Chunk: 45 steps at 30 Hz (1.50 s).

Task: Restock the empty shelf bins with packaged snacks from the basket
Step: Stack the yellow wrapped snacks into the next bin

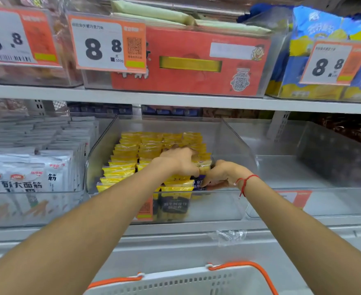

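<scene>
Fingers of the right hand curl around a dark-and-yellow snack packet at the front right of the clear bin, pinching it low against the row. Just beside it, the left hand reaches over the packets, its fingers bent down onto a yellow packet and its thumb tucked against the packet's near side, so it grips that one from above. The two hands are nearly touching. A red string bracelet sits on the right wrist.

Around the hands, the bin holds rows of yellow snack packets standing on edge, filling its left and middle; the right side of the bin floor is bare. To the right stands another clear bin, and to the left a bin of white packets with dark lettering. On the shelf above are price tags reading 8.8, a red box behind one of them, and blue-and-yellow bags further right. At the bottom edge, below both forearms, is the white basket with orange handles.
</scene>
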Motion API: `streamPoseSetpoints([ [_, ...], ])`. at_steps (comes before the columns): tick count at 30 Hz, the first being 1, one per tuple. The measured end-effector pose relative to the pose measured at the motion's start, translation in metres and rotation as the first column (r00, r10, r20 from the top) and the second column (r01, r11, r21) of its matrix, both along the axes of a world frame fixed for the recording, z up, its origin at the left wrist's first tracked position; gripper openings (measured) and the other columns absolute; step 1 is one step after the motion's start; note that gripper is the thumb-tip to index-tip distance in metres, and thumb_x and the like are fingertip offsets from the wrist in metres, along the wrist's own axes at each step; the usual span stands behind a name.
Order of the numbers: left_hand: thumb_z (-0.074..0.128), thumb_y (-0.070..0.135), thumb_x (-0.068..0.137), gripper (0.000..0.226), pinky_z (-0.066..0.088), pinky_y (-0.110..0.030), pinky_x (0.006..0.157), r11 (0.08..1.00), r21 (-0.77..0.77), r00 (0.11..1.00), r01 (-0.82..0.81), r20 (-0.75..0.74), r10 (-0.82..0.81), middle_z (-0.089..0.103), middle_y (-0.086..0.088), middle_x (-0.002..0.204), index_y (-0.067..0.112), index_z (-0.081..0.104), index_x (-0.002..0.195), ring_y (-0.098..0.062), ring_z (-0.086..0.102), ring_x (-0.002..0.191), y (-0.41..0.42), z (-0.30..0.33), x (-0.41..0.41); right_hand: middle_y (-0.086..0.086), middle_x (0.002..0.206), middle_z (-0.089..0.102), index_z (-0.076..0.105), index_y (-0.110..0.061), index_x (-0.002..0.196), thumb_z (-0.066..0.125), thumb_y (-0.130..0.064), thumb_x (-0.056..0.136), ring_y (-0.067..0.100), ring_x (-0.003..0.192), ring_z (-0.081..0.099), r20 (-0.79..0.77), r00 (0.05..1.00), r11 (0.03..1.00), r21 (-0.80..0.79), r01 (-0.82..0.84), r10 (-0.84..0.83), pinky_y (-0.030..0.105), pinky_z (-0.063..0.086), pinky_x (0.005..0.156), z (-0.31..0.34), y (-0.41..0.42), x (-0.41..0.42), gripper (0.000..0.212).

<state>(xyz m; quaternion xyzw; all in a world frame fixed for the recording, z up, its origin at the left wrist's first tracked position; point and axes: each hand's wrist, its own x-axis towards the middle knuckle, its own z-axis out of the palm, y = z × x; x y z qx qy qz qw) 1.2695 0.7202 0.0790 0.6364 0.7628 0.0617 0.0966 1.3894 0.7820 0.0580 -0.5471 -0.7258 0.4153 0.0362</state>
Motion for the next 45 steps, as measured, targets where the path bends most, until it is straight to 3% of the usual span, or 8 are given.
streamPoseSetpoints([
  [3, 0.077, 0.04, 0.071, 0.086, 0.041, -0.041, 0.106, 1.0, -0.008, 0.99, -0.026, 0.139, 0.027, 0.04, 0.001, 0.149, 0.03, 0.036, 0.145, -0.024, 0.041, 0.134, 0.004, 0.001, -0.006, 0.015, 0.101, 0.066, 0.058, 0.0, 0.097, 0.076, -0.002, 0.076, 0.026, 0.098, 0.066, 0.042, 0.998, 0.998, 0.042, -0.039, 0.037, 0.039, 0.051, 0.096, -0.005, 0.003, -0.001, 0.027],
  [6, 0.082, 0.038, 0.067, 0.086, 0.043, -0.039, 0.104, 0.999, -0.032, 0.985, -0.033, 0.167, 0.038, 0.042, 0.003, 0.148, 0.031, 0.041, 0.142, -0.023, 0.043, 0.132, 0.006, 0.004, -0.007, 0.005, 0.092, 0.06, 0.053, -0.013, 0.084, 0.07, -0.006, 0.082, 0.019, 0.091, 0.061, 0.121, 0.985, 0.991, 0.049, -0.125, 0.119, 0.03, 0.049, 0.095, -0.006, 0.001, 0.0, 0.018],
  [14, 0.072, 0.05, 0.076, 0.075, 0.045, -0.039, 0.096, 0.998, -0.038, 0.983, -0.044, -0.18, 0.036, 0.051, -0.002, 0.137, 0.027, 0.044, 0.141, -0.026, 0.047, 0.124, -0.001, 0.015, 0.011, 0.014, 0.127, 0.056, 0.048, 0.0, 0.128, 0.068, -0.013, 0.085, 0.027, 0.114, 0.058, 0.185, 0.975, 0.982, 0.122, -0.143, 0.118, 0.038, 0.047, 0.1, 0.006, -0.005, 0.007, 0.049],
  [18, 0.071, 0.039, 0.08, 0.074, 0.045, -0.039, 0.099, 0.997, 0.045, 0.996, -0.067, -0.049, 0.069, 0.05, -0.003, 0.141, 0.028, 0.037, 0.146, -0.027, 0.048, 0.127, -0.017, 0.02, 0.014, 0.013, 0.121, 0.06, 0.054, 0.0, 0.12, 0.067, -0.015, 0.084, 0.025, 0.102, 0.059, 0.172, 0.978, 0.955, 0.249, -0.158, 0.117, 0.031, 0.047, 0.083, 0.013, -0.018, 0.02, 0.041],
  [25, 0.064, 0.022, 0.087, 0.043, 0.046, -0.033, 0.086, 0.922, 0.368, 0.988, -0.119, 0.139, 0.072, 0.057, 0.007, 0.134, 0.031, 0.056, 0.128, -0.02, 0.056, 0.117, -0.071, 0.029, 0.026, 0.008, 0.138, 0.051, 0.047, -0.008, 0.137, 0.066, -0.015, 0.085, 0.024, 0.125, 0.05, -0.008, 0.995, 0.866, 0.493, -0.082, 0.098, 0.03, 0.042, 0.098, 0.034, -0.061, 0.056, 0.056],
  [33, 0.041, 0.013, 0.097, 0.047, 0.048, -0.035, 0.081, 0.98, 0.195, 0.998, -0.023, 0.065, 0.011, 0.045, 0.0, 0.146, 0.032, 0.045, 0.14, -0.028, 0.056, 0.116, -0.073, 0.028, 0.016, 0.009, 0.121, 0.063, 0.06, -0.013, 0.124, 0.059, -0.009, 0.086, 0.028, 0.115, 0.056, 0.046, 0.989, 0.799, 0.585, -0.138, 0.137, 0.039, 0.046, 0.098, 0.04, -0.067, 0.054, 0.038],
  [37, 0.028, 0.026, 0.102, 0.047, 0.034, -0.042, 0.11, 0.999, 0.04, 0.999, 0.025, 0.044, -0.027, 0.03, -0.004, 0.155, 0.03, 0.03, 0.149, -0.028, 0.033, 0.139, -0.047, 0.019, -0.001, 0.011, 0.129, 0.052, 0.051, -0.021, 0.134, 0.063, -0.012, 0.085, 0.035, 0.117, 0.051, 0.291, 0.929, 0.73, 0.581, -0.36, 0.227, 0.043, 0.046, 0.095, 0.029, -0.049, 0.03, 0.051],
  [45, 0.027, 0.023, 0.101, 0.039, 0.031, -0.035, 0.109, 0.99, -0.112, 0.99, 0.087, 0.121, -0.073, 0.041, -0.006, 0.149, 0.021, 0.052, 0.132, -0.024, 0.04, 0.13, -0.015, 0.018, -0.011, 0.0, 0.105, 0.051, 0.06, -0.023, 0.087, 0.078, -0.032, 0.075, 0.026, 0.101, 0.055, 0.401, 0.894, 0.682, 0.598, -0.421, 0.201, 0.033, 0.043, 0.078, 0.035, -0.029, 0.03, 0.024],
])
